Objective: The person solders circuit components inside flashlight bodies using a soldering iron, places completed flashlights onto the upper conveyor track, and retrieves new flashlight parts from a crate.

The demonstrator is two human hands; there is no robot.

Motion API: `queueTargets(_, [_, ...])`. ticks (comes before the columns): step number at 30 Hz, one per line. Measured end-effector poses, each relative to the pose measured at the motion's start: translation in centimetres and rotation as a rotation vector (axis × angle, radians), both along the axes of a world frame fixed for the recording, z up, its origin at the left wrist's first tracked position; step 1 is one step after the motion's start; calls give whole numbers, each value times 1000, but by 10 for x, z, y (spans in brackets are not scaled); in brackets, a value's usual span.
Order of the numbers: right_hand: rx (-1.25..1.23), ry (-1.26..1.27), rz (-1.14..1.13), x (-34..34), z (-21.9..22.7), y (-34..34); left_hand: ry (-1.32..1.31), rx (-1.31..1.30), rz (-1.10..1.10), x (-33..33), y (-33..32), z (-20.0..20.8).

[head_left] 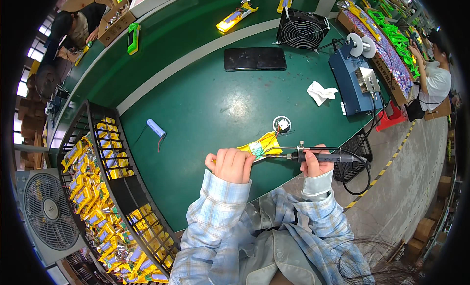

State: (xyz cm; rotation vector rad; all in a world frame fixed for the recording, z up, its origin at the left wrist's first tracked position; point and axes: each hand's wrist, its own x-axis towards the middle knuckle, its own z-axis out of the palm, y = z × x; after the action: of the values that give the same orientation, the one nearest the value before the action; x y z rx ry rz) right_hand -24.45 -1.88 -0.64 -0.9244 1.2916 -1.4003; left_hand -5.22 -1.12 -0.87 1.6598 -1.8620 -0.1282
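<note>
My left hand [232,165] is closed on the near left end of a yellow plastic housing [269,141], which lies on the green table. A small green circuit board [256,149] sits in the housing, with thin wires running to a round white part [282,124] just beyond it. In my right hand [316,163] is a soldering iron [293,156] with a wire feed tube along its top, pointing left. Its tip is at the board; whether it touches I cannot tell. A blue cylindrical battery [155,127] with wire leads lies farther left.
A black crate [105,177] full of yellow housings stands left. Toward the back are a black phone [255,59] and a small fan [303,31]. A crumpled tissue [321,92] lies near the blue solder feeder [355,79], whose cable reaches the iron. Co-workers sit at both sides.
</note>
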Motion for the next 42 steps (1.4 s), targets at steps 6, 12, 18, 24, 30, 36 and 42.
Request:
queueTargets(6, [2,-16,3,0,-2,0,0,-11,-16,1,-1,-1])
queueTargets(12, [2,-32,-28,-3,0,2,-21,-6,-4,1,1,0])
queueTargets(18, [17,-67,-29,-4,0,0,-31,-24,-23,3,3,-1])
queueTargets(24, [29,-63,-29,-3,0,0,-51,-51,-40,3,3,1])
queueTargets(30, [-5,-67,-23,-1,-2,-1,-46,-52,-31,3,1,2])
queueTargets(36, [15,-65,9,-3,-3,0,-18,-36,-26,3,1,1])
queueTargets(42, [6,-91,-29,-3,-4,-2,41,0,-33,6,-3,2])
